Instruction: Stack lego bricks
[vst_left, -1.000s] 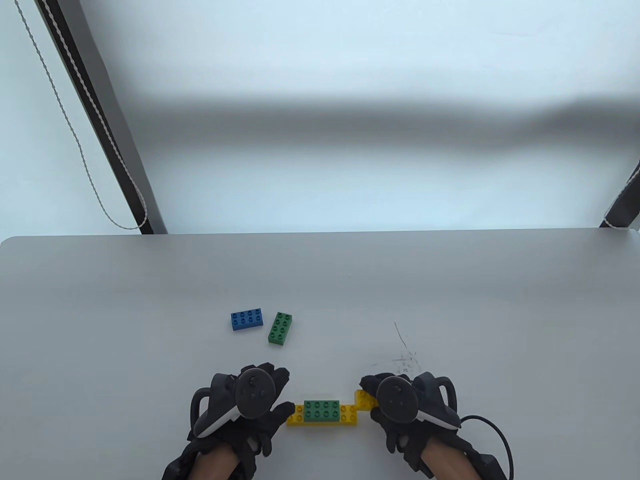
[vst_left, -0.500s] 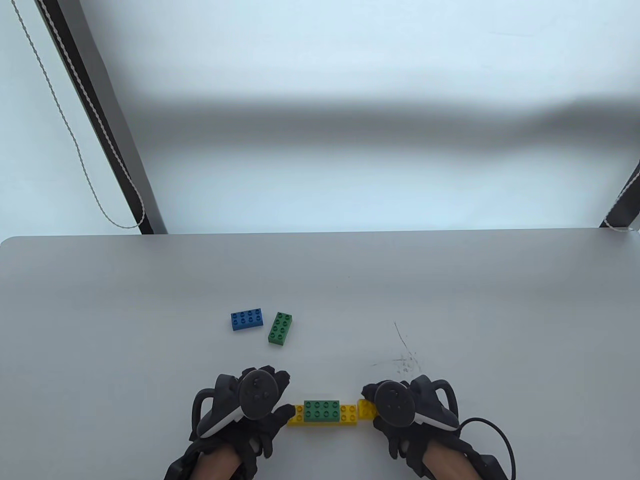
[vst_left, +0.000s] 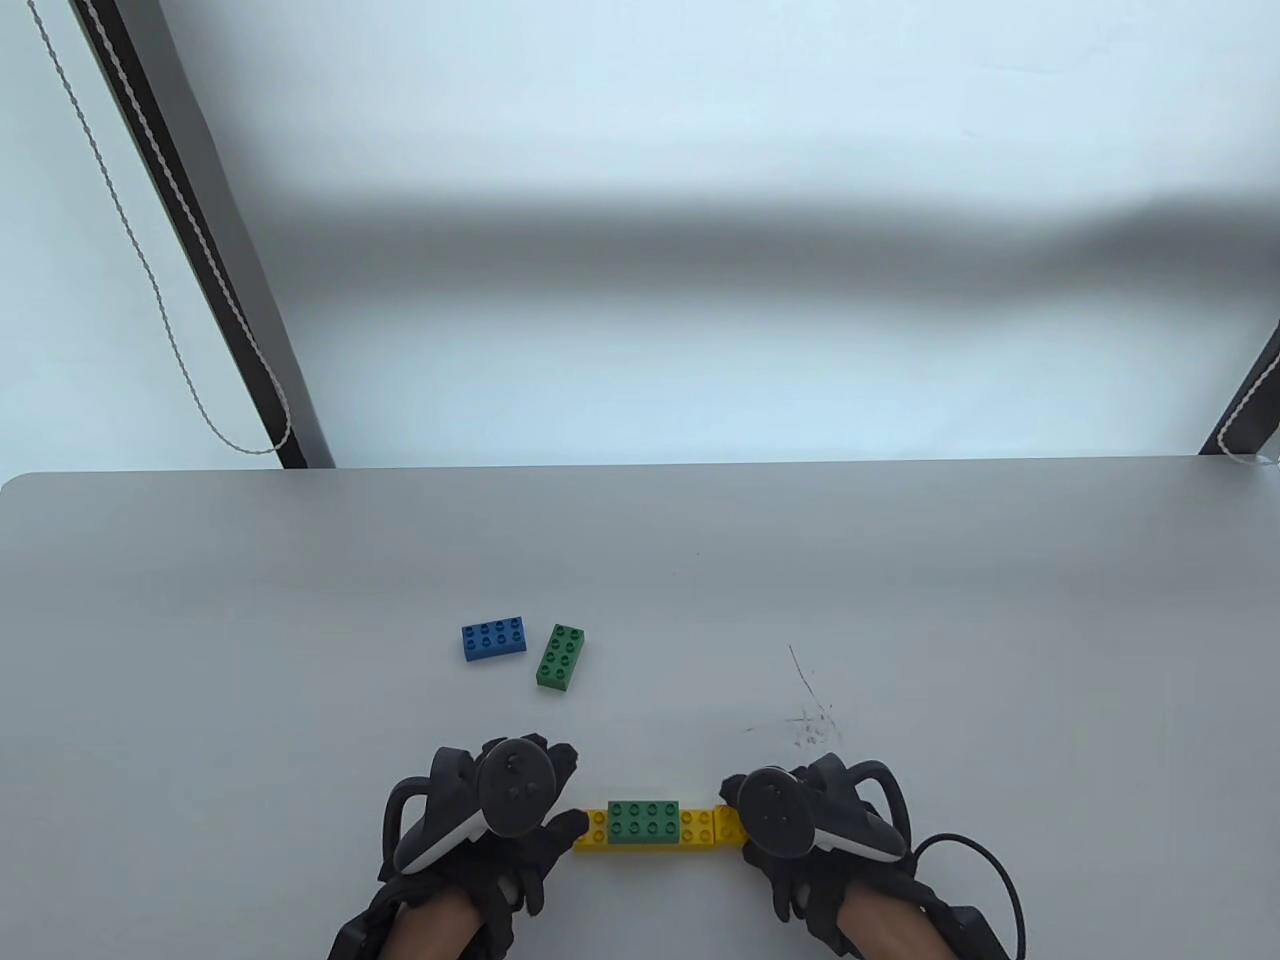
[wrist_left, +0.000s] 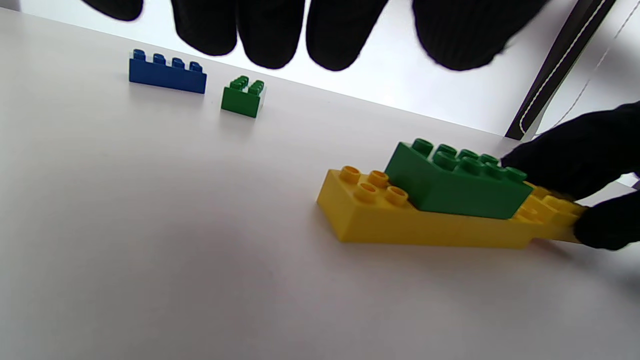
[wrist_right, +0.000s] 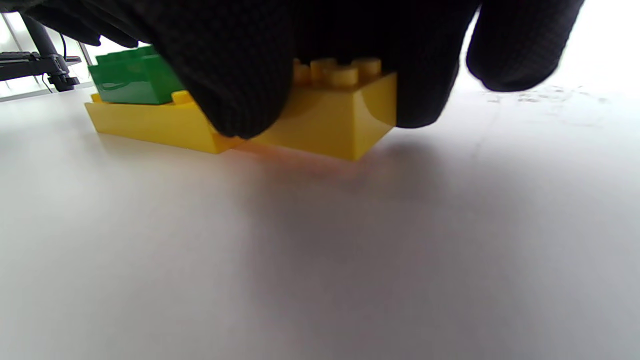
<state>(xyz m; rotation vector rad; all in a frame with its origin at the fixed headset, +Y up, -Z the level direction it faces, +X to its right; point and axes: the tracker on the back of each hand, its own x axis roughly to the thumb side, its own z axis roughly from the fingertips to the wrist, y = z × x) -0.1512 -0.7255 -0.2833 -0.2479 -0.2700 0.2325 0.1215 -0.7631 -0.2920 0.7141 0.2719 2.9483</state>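
Observation:
A long yellow brick (vst_left: 600, 836) lies near the table's front edge with a green brick (vst_left: 645, 820) stacked on its middle. My right hand (vst_left: 735, 812) grips a small yellow brick (vst_left: 728, 826) at table level, against the long brick's right end. The right wrist view shows the fingers (wrist_right: 240, 75) wrapped over the small brick (wrist_right: 345, 115). My left hand (vst_left: 570, 790) is open beside the long brick's left end, its fingers (wrist_left: 270, 30) clear of the bricks in the left wrist view. I cannot tell if the thumb touches.
A loose blue brick (vst_left: 494, 639) and a loose green brick (vst_left: 561, 656) lie side by side farther back on the left, also in the left wrist view (wrist_left: 167, 75). Pencil-like marks (vst_left: 810, 720) are on the grey table (vst_left: 300, 580) behind my right hand.
My right hand has brought the small yellow brick toward me and slightly left, from behind the long brick's right end to in line against it. My left hand has barely moved.

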